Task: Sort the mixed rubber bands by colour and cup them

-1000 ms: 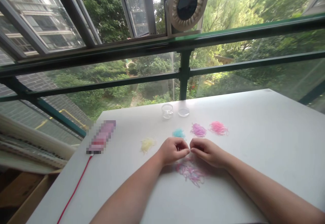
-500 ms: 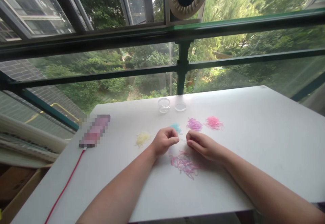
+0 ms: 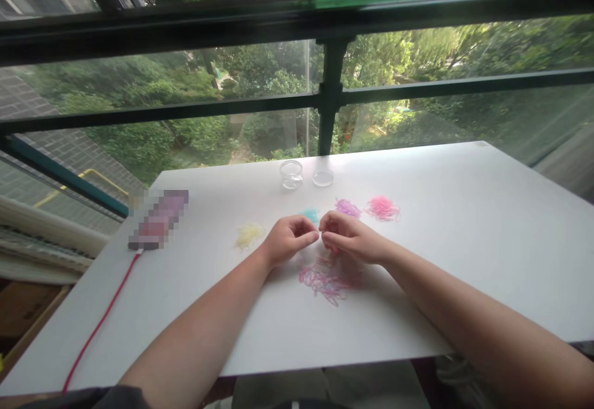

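My left hand (image 3: pixel 290 240) and my right hand (image 3: pixel 351 236) meet fingertip to fingertip above the white table (image 3: pixel 455 211), both pinched closed. Something thin and pale shows between the fingertips, too small to make out. Just below them lies a loose pile of mixed pink and purple strands (image 3: pixel 329 282). Behind my hands are a turquoise pile (image 3: pixel 310 215), partly hidden, a purple pile (image 3: pixel 348 208) and a pink pile (image 3: pixel 383 208). To the left of my left hand sits a pale yellow pile (image 3: pixel 249 235).
A clear round container (image 3: pixel 291 175) and a clear shallow lid (image 3: pixel 323 178) stand near the table's back edge. At the left lies a blurred-out phone-like object (image 3: pixel 160 220) with a red cable (image 3: pixel 104 316). Green railings and windows rise behind the table.
My hands have come together from a small gap, across which a thin strand stretched. The whole view has tilted down a little, so the table sits higher in it.
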### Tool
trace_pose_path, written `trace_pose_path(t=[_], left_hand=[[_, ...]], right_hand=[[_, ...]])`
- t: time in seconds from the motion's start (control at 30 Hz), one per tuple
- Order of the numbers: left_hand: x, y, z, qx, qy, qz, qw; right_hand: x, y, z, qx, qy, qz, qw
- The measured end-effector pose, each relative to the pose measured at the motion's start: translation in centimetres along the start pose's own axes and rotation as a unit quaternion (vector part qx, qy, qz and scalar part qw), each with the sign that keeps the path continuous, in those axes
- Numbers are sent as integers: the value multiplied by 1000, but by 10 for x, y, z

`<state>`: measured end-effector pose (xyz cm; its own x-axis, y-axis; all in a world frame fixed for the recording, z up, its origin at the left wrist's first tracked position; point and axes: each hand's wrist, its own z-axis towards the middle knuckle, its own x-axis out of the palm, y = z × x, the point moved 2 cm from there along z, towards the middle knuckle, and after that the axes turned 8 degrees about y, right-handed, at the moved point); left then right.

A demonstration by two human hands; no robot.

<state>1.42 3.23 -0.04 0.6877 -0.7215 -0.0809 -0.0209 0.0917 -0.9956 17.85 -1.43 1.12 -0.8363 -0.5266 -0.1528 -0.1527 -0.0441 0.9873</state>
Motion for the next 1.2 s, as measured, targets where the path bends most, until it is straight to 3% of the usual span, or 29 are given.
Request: trace_pose_path(t=[0.13,0.43,0.67,1.2], left_hand=[[0,0,-3,-9,5,33,999],[2,-3,-5,-21,13,70,997],[3,-4,-7,-26,3,110,994],[7,-6,-8,-31,3,144,989]], right_hand=[[4,-2,-1,-28,-39,-20,999],[0,-6,-13,-51,-59,-131,988],[-3,-8,-18,-16,-51,-99,994],[-3,-9,-15,-31,-51,-142,988]])
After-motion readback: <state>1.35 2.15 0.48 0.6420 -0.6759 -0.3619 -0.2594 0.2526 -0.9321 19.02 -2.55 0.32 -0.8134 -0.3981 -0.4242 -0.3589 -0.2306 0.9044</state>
